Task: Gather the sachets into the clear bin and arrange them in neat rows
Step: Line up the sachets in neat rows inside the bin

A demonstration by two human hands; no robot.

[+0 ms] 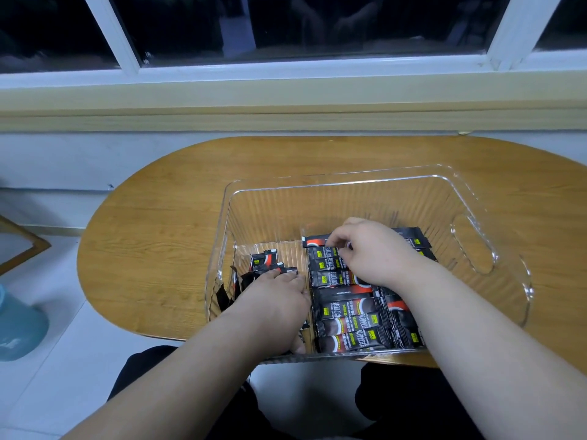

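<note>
Clear plastic bin (476,249): on the wooden table (158,233), under the window.
Rowed sachets (346,309): black, in the bin's right part.
Loose sachets (263,262): heaped in the bin's left part.
Left hand (276,300): fingers flat on the heap, covering much of it.
Right hand (371,249): pinches the far sachet (314,242), hiding the row beneath.
Floor: teal container (19,325), left of the table.

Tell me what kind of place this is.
Probably a room in a home or office: a small oval wooden table stands under a white-framed window, on a pale floor.
</note>
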